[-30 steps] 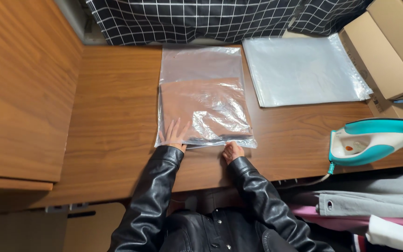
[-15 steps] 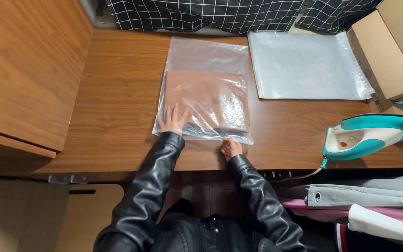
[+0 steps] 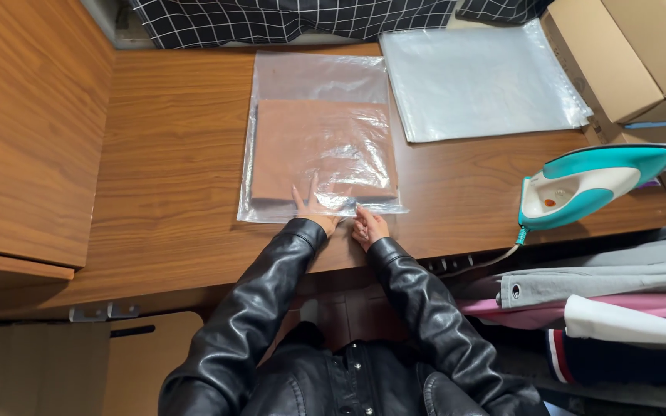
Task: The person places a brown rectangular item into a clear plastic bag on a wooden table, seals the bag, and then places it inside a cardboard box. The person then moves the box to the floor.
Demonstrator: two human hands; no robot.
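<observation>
Lighting even and fairly bright, apparently from overhead: the wooden table (image 3: 163,169) is evenly lit, with white glare on the crinkled clear plastic bag (image 3: 321,139) and a duller sheen on the stack of clear sheets (image 3: 479,77). Soft highlights run along the black leather sleeves (image 3: 271,300); shadow is deep under the table edge and at the lower left. Focus sharp across the centre, no motion blur; the table edges bow slightly toward the frame borders, wide-lens distortion.
</observation>
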